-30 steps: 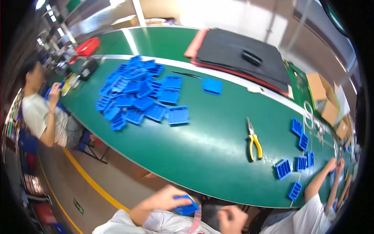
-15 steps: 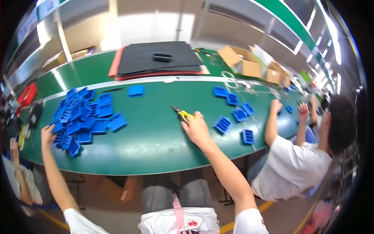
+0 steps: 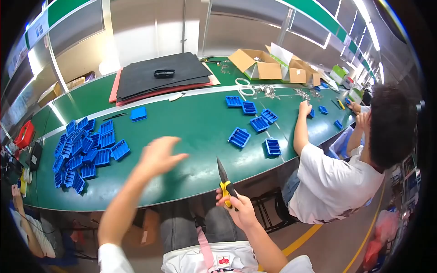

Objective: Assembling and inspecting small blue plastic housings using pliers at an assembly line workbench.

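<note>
My right hand (image 3: 242,210) is closed around the yellow-and-black handles of a pair of long-nose pliers (image 3: 223,175). Their dark jaws point up over the front edge of the green table (image 3: 182,107). My left hand (image 3: 159,157) hovers above the table, slightly blurred, with its thumb apart from the fingers and nothing visible in it. Left of that hand lies a heap of blue plastic compartment trays (image 3: 75,148). A single blue tray (image 3: 138,113) sits beyond the hand, near black tweezers (image 3: 115,116). Several more blue trays (image 3: 239,137) are scattered to the right.
Black sheets (image 3: 159,82) are stacked at the back, with a black frame-like part (image 3: 164,73) on top. Open cardboard boxes (image 3: 269,70) and small metal pieces (image 3: 268,92) occupy the back right. A co-worker (image 3: 337,177) sits at my right; another person's hand (image 3: 17,196) shows far left.
My left hand has left the heap and moved right, over the table's middle. My right hand has drawn the pliers nearer to me and turned them upward. The view has shifted.
</note>
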`<state>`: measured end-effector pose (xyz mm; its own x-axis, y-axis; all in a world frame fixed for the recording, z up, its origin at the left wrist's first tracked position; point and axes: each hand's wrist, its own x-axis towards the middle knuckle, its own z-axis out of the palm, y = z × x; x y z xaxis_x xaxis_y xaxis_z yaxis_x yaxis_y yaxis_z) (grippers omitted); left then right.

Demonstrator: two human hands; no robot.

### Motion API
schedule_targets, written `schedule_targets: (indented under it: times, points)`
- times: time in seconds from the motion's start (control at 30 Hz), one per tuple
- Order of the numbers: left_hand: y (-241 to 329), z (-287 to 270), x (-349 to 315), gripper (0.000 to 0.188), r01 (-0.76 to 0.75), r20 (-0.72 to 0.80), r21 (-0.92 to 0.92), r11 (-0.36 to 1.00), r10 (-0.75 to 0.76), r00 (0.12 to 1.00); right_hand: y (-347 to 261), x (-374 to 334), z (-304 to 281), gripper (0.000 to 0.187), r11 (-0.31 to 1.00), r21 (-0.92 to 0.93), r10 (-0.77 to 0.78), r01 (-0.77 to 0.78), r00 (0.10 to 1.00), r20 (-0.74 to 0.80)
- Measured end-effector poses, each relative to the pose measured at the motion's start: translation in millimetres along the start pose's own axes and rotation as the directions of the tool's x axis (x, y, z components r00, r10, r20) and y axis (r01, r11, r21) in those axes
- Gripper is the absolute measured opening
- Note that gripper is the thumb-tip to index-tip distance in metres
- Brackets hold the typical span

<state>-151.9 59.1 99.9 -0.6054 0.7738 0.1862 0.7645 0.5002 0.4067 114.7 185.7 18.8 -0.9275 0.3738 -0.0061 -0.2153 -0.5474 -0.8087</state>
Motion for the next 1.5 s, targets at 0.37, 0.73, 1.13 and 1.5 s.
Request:
schedule_targets:
  times: [0.37,0.73,1.13,1.5]
  points:
    - [141,132,129,0.081,-0.066,0.122,0.139,0.988,0.049,0.991,-17,-51,-40,0.009,0.96,-0.275,-0.055,0.045,0.998,-0.031]
    - [35,6,51,0.03,-0.292,-0.218,-0.394,0.872,0.22,0.951,-23,32,-7,0.015,0.97,-0.236,-0.038,0.064,0.993,0.113]
    - [-63,2,5,0.04,-0.304,-0.424,-0.484,0.821,0.084,0.902,16,94,52,0.011,0.939,-0.33,0.145,-0.098,0.982,0.12]
    - [-71,4,1,0.036,-0.274,-0.382,-0.556,0.784,0.051,0.923,15,122,66,0.024,0.89,-0.456,0.101,-0.006,0.978,0.185]
